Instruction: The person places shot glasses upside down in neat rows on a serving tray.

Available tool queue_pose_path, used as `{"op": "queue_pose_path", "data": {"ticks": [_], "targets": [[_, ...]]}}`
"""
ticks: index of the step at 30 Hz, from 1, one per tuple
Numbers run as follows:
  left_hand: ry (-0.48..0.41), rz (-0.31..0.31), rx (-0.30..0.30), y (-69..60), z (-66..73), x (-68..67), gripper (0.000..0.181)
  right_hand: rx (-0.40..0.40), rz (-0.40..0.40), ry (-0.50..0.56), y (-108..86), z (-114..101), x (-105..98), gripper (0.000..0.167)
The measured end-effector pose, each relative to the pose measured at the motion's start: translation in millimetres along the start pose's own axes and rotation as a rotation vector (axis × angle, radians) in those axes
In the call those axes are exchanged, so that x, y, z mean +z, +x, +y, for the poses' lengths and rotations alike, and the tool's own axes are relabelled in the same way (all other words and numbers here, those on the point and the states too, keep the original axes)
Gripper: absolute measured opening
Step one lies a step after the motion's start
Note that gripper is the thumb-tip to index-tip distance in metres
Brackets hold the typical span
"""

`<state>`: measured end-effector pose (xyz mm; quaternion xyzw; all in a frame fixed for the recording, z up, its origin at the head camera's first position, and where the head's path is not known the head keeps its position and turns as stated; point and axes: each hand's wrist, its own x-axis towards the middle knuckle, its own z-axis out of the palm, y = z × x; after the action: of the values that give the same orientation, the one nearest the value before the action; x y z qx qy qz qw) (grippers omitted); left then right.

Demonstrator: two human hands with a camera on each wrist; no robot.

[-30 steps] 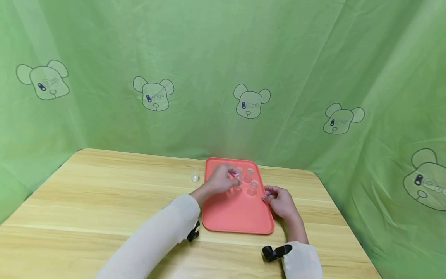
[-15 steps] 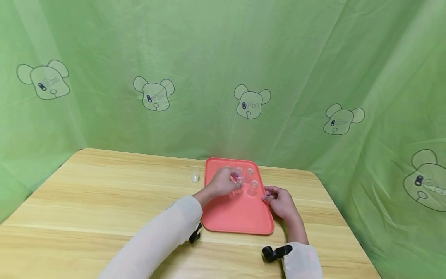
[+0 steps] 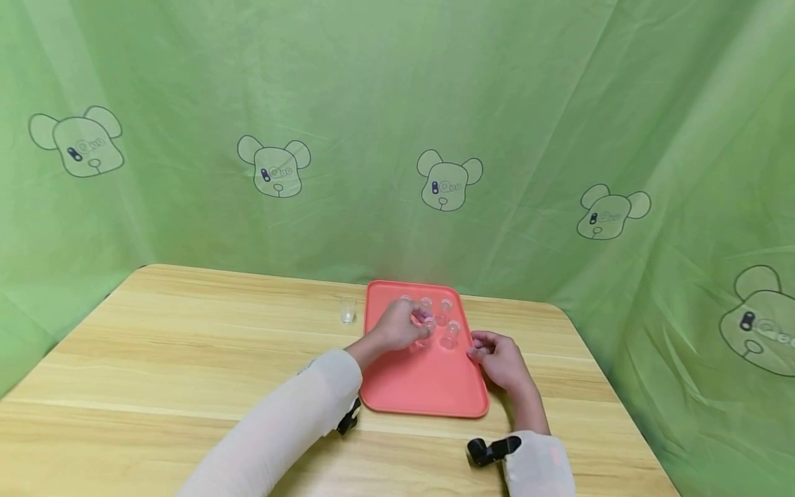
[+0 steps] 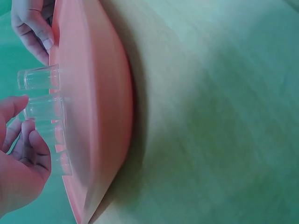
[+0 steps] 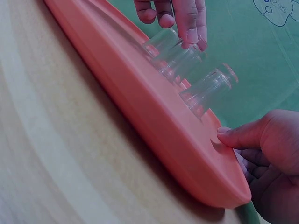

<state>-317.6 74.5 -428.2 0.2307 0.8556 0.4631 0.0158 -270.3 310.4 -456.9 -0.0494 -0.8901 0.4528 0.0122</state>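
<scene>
My left hand [image 3: 399, 324] pinches the top end of a small clear glass [image 4: 44, 107] between thumb and fingers. The glass's other end meets the surface of the red tray [image 3: 422, 386]. Beside it on the tray is another clear glass [image 3: 450, 335], nearer my right hand [image 3: 502, 360]. Further glasses stand behind, among them one at the back right [image 3: 444, 312]; my left hand partly covers this group. At the tray's right edge, my right hand grips the rim, thumb [image 5: 229, 136] on top and the other fingers outside and under it.
One more small glass [image 3: 348, 310] stands on the wooden table [image 3: 217, 345], left of the tray. A green curtain [image 3: 360, 228] with printed bear heads hangs close behind the table and at its sides. Black cameras [image 3: 493, 450] sit at both wrists.
My left hand has shifted slightly right and toward me with the pinched glass, then stayed almost still. A glass behind that hand shows more now. My right hand keeps its place on the tray rim.
</scene>
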Motion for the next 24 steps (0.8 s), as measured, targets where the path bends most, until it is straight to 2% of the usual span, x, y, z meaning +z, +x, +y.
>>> {"op": "queue_pose_path", "data": {"ticks": [6, 13, 24], "targets": [[-0.004, -0.009, -0.007, -0.2, 0.6, 0.1, 0.01, -0.005, -0.004, -0.002, -0.1, -0.5, 0.4, 0.037], [0.047, 0.003, 0.02, 1.7, 0.6, 3.9, 0.009, -0.013, 0.0, -0.008, 1.1, 0.9, 0.0, 0.037], [0.068, 0.008, 0.017, 0.2, 1.8, 2.3, 0.009, -0.006, -0.006, -0.001, 0.3, 0.3, -0.1, 0.037]]}}
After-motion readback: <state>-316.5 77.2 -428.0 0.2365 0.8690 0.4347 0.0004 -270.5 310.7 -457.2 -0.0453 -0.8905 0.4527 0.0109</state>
